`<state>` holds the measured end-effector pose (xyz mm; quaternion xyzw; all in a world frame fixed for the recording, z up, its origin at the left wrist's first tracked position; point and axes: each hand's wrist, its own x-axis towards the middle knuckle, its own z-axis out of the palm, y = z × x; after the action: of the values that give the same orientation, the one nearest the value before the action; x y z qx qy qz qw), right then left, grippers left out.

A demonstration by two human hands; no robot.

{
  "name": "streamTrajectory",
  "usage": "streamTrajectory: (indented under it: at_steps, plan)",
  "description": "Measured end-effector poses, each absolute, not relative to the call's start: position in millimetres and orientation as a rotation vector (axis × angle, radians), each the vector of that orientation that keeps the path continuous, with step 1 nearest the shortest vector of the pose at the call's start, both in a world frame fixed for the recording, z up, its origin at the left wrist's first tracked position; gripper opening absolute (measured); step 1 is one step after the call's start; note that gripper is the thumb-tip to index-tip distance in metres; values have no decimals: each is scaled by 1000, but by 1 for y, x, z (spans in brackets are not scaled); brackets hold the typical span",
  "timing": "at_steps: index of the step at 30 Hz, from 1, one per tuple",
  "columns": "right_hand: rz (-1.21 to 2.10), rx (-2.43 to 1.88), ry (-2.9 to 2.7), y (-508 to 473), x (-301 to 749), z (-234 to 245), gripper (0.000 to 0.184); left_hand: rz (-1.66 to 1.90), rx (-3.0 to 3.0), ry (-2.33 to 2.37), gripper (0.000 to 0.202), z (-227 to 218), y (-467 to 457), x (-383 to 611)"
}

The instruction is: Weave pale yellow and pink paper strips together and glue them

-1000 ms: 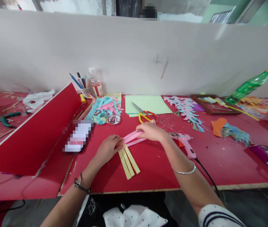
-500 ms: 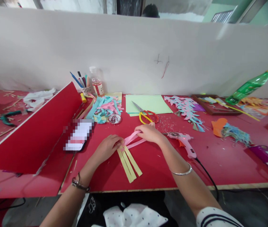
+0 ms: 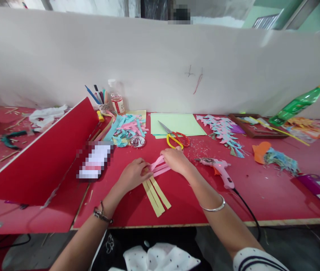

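Pink paper strips [image 3: 160, 171] cross yellow paper strips [image 3: 154, 197] in the middle of the red table. My left hand [image 3: 135, 174] is closed, its fingertips pressing on the place where the two colours meet. Pinched in my right hand [image 3: 175, 160] are the far ends of the pink strips, one of them arched up off the table. The yellow strips lie flat and fan out toward the front edge. Just beyond my right hand are scissors [image 3: 173, 139] with yellow and red handles. A pink glue gun [image 3: 218, 167] lies to its right. My fingers hide the strips' crossing.
A phone [image 3: 94, 161] and an upright red board [image 3: 43, 158] stand on the left. Behind are a pile of paper scraps [image 3: 127, 130], pale green sheets [image 3: 179, 124] and a fringed paper piece [image 3: 220, 130]. A green bottle [image 3: 298, 105] leans at the back right.
My left hand has shifted slightly right over the crossing of the strips. My right hand stays on the pink strips, whose loop has changed shape a little.
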<state>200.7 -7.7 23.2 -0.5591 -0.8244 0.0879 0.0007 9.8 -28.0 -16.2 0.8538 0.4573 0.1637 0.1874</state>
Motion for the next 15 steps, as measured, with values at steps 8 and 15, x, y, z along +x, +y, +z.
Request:
streamTrajectory:
  at_steps: [8, 15]
  plan:
    - [312, -1565, -2440, -24, 186, 41, 24, 600, 2312, 1384, 24, -21, -27, 21]
    - [456, -1369, -2466, -33, 207, 12, 47, 668, 2243, 1476, 34, -24, -29, 17]
